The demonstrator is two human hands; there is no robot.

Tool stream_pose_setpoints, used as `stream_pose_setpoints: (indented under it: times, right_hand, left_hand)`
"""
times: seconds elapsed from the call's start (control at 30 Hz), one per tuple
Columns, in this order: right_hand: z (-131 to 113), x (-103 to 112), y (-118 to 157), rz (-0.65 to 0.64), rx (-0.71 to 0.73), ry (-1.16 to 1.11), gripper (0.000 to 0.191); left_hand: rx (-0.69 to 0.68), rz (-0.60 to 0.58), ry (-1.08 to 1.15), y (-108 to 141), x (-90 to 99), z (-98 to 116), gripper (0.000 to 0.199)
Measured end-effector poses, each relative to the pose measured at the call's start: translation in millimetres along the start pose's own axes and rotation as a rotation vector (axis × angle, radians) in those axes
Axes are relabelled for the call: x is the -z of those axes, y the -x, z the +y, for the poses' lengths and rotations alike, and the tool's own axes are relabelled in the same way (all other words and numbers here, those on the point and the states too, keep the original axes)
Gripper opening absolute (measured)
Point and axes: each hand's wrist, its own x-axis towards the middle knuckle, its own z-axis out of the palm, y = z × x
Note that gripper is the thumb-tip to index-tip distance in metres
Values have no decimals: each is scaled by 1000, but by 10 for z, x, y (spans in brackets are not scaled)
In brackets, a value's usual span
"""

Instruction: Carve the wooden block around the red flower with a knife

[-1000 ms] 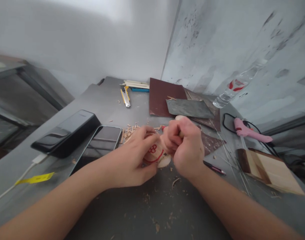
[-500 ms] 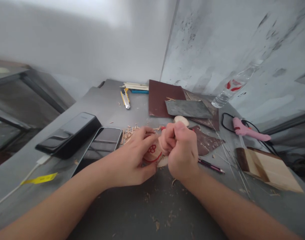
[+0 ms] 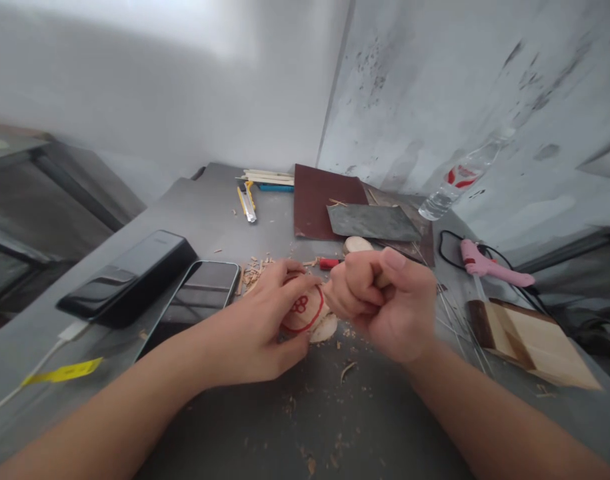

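A round wood slice with a red painted ring and a small red flower outline lies in the middle of the table. My left hand is curled around its left side, thumb at the near edge and fingers over the far edge. Just right of it, my right hand is closed in a fist; whatever it holds is hidden by the fingers. Another pale wood slice shows under the painted one. Behind the right hand are a third slice and a red handle.
Wood shavings surround the work. A phone and a black power bank stand left. Farther back are a yellow cutter, sandpaper sheets and a water bottle. A pink glue gun and wood block lie right.
My right hand has moved right, away from the painted slice, and turned, uncovering more of the lower slice and the red handle. My left hand stays on the painted slice.
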Motion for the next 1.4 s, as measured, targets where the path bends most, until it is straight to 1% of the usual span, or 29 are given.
stream_pose_setpoints:
  times: [0.1,0.27,0.37,0.43,0.5,0.57,0.63,0.77,0.83,0.9,1.03,1.13,1.27,1.33,1.4]
  right_hand:
    - [-4,-17,1,14,13,34,55]
    - [177,-52,42,79,77,91,58]
    - [261,-50,80,93,82,120,56]
    - [281,-47,104,52,75,136,55]
    - [277,-41,115,-30,64,149,55]
    - [253,-21,101,-116,43,149,54]
    - [209,18,61,-158,16,117,53]
    - [58,85,-20,-157,-37,18,50]
    - [-20,75,-18,-158,-57,15,49]
    - [-72,38,11,-169,-54,43,49]
    - [-79,-27,64,-212,-1,93,49]
    - [-47,-17,37,-251,-13,84,48]
    - [-13,21,-42,-246,-61,-71,47]
    - [-7,22,-67,-224,-75,-125,45]
    - [-12,7,-72,-222,-85,-126,46]
  left_hand:
    - [9,-14,14,0,2,-1,60]
    - [16,-11,8,-3,17,25,42]
    - [5,-5,0,-7,17,31,38]
    - [-9,6,1,-9,12,23,34]
    - [-30,15,8,-10,8,12,32]
    - [-45,15,17,-10,6,2,34]
    - [-40,14,20,-9,9,-2,35]
    - [-17,11,4,-9,20,-2,44]
    - [-21,10,-5,-9,27,0,50]
    - [-22,9,-3,-6,36,3,51]
    - [-25,-7,16,-4,61,8,43]
    - [-31,-11,20,-11,74,3,37]
    - [-37,-15,2,-24,78,-8,38]
    - [-43,-25,-3,-30,77,-9,30]
    - [-51,-26,-6,-33,75,-8,23]
